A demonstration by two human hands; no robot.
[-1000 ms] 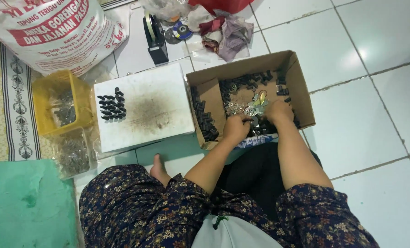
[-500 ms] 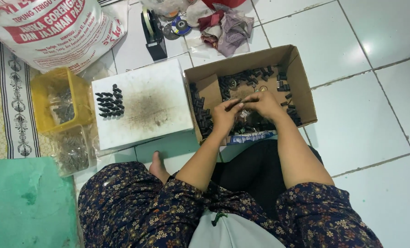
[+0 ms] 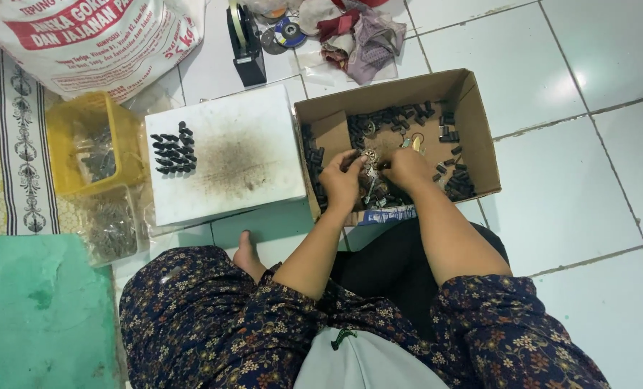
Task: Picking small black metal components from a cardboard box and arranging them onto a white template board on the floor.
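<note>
- Head view: a person sits on a white tiled floor [image 3: 588, 180]; the tiles to the right of the box lie bare, so there is open room on that side.
- The cardboard box [image 3: 472, 122] stands open just in front of the knees. Its low walls close in both hands on all sides.
- To the left the box edge almost touches a white board [image 3: 256, 130], which has a dark stain in the middle and rows of small black parts [image 3: 173, 151] near its left edge.
- Further left stand a yellow tub [image 3: 65, 144] and a clear bag of metal pieces [image 3: 109, 227], with a large printed sack [image 3: 91, 43] behind them.
- Behind the box are a black tape holder [image 3: 248, 43] and crumpled cloths [image 3: 361, 36].
- The left hand [image 3: 343, 180] and the right hand [image 3: 406, 167] are inside the box, close together.
- The left fingers are narrow and pinch one black piece [image 3: 350, 160].
- Small metal parts [image 3: 370, 173] lie between the two hands, just at the fingertips.
- The right fingers are curled down; I cannot tell if they hold something.
- More black pieces lie along the back and right walls of the box.
</note>
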